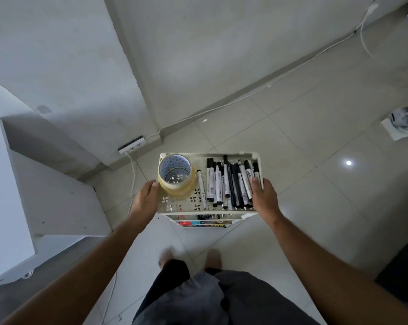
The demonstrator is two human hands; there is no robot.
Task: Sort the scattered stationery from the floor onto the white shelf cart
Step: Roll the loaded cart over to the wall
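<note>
Left hand [147, 195] and right hand [264, 195] grasp the cart [257, 158] top tray's sides; finger curl partly hidden. A jolt could topple the tape stack [176, 175] or roll markers [231, 184].

power strip [130, 145], white cable [245, 92], perhaps headphones [405, 117]

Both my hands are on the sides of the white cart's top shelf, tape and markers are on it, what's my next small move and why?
Probably let go and step back. The stack of yellowish tape rolls and the black-and-white markers already lie on the white perforated top shelf, the left hand and right hand only hold its edges, and no stray stationery shows on the tiled floor.
</note>
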